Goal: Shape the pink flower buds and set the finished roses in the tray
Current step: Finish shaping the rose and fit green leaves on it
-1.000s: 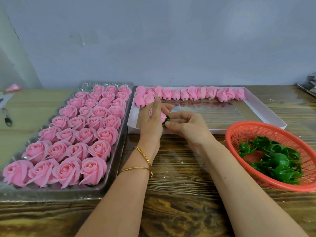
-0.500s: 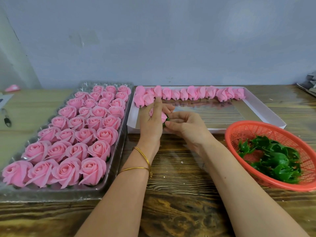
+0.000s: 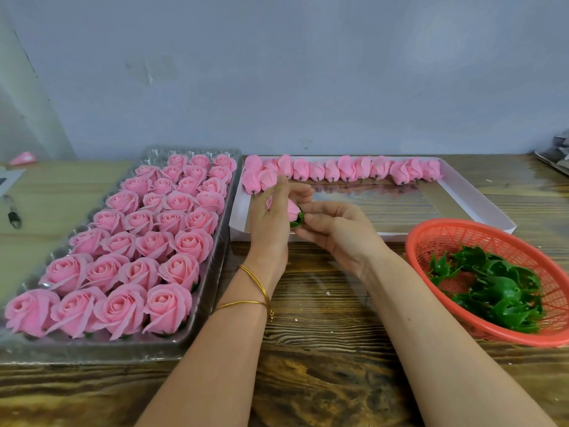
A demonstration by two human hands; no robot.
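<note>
Both hands curled round one bud

A plain wall, pale blue-grey and matte, fills the upper half of the view, with a faint rectangular scuffed patch left of centre. At the far left a lighter panel slants across the corner. The bench below has a dark, strongly grained wooden top with a glossy sheen. To its left lies a paler, smooth wooden surface. The light is soft and even, and shadows are faint.
</note>
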